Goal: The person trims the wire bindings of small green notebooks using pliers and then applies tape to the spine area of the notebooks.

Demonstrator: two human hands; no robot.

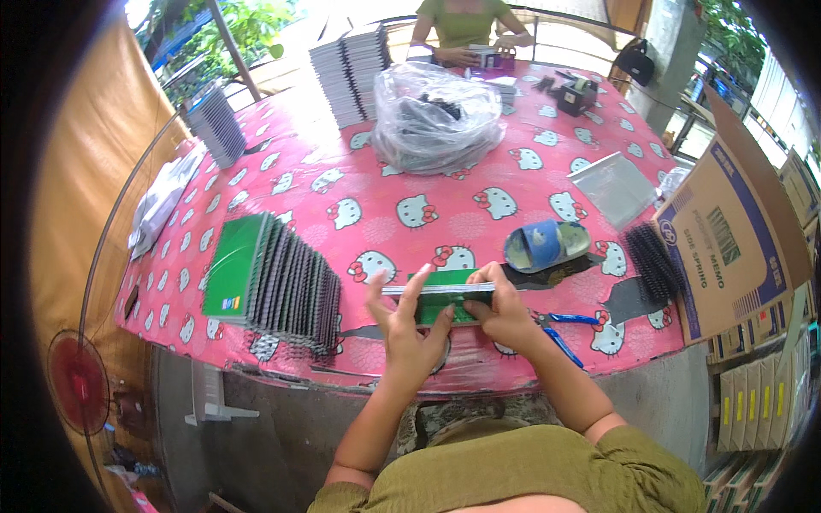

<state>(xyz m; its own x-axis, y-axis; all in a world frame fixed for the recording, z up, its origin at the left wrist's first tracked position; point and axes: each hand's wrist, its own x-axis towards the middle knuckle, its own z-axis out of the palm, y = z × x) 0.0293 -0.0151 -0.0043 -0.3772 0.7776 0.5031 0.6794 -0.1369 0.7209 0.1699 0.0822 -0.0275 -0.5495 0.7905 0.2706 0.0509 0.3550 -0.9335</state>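
Near the table's front edge, a green-covered notebook [432,309] is held up between my two hands. Its white page edges face upward, with a dark strip along one side. My left hand [404,332] grips its left part, thumb on the green cover and some fingers raised and spread. My right hand [503,318] pinches the right end, with the thumb pressed on the cover. Another green surface [441,278] shows just behind; I cannot tell whether it belongs to the same notebook. Blue-handled pliers [566,334] lie beside my right wrist.
Left of my hands stands a stack of green spiral notebooks [238,261]. A blue slide sandal [547,245], black spiral coils [654,263] and a cardboard box [727,231] are at right. Farther back are a plastic bag [438,124], notebook stacks [349,77] and another person [466,26] handling notebooks.
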